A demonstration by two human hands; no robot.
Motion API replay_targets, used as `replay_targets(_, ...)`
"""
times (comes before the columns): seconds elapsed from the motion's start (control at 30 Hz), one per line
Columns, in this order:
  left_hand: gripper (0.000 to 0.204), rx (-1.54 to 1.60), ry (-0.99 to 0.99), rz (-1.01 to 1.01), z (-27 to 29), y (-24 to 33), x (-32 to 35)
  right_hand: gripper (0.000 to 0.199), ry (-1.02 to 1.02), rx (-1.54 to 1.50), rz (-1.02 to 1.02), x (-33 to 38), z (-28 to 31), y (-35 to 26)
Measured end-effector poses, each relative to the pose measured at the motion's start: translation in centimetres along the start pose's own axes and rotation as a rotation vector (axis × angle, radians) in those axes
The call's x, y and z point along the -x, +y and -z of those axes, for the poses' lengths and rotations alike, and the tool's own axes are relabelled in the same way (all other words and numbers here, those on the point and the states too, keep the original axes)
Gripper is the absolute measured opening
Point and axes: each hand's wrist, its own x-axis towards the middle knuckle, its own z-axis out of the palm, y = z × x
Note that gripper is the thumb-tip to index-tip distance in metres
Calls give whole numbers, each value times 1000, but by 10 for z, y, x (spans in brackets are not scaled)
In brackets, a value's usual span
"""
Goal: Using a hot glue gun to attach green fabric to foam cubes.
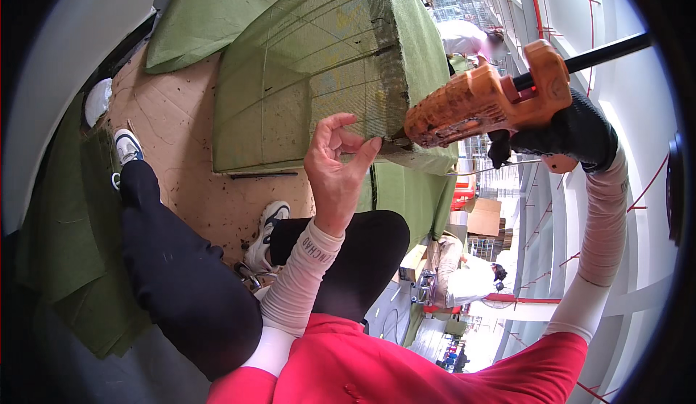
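Observation:
My right hand [569, 132], in a black glove, grips a worn, stained orange glue gun [464, 107] with a black rod [605, 50] sticking out of its back. The gun's nozzle end meets the lower corner of a green mesh-covered wire frame [290, 107]. My bare left hand [337, 161] is at the frame's lower edge, just left of the nozzle. Its fingers are curled and the thumb presses in beside them, pinching the mesh fabric's edge. Exactly how much fabric lies between the fingertips is hidden. Thin wires show through the mesh.
Brown cardboard [170, 121] with dark specks covers the floor under the frame. Green fabric pieces [80, 237] lie at left, and another green piece [210, 16] is at the far left. One person [464, 38] is beyond the frame, another [464, 281] at right. Red pipes line the white wall.

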Motion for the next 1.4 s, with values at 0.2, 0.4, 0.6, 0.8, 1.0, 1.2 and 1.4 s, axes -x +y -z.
replay_targets(0.2, 34, -113, -29, 7, 0, 5, -4, 55, 57, -196, -105, 25, 8, 5)
replay_targets(0.4, 22, -130, -32, -28, -2, 4, -5, 56, 180, -593, -257, 63, -12, 31)
replay_targets(0.6, 19, -110, -42, -34, 0, 1, -4, 61, 278, -966, -212, 74, -52, 75)
replay_targets(0.8, 16, -186, -45, -130, -4, 0, -4, 71, 338, -1175, 4, 82, -83, 124)
replay_targets(1.0, 15, -210, -135, -52, -2, 7, -11, 71, 477, -1489, 77, 114, -179, 157)
replay_targets(1.2, 9, -210, -124, -149, -6, 5, -6, 62, 744, -1567, -154, 174, -276, 155)
replay_targets(1.4, 8, -446, -212, -437, -3, 3, -7, 52, 928, -1427, -212, 219, -346, 171)
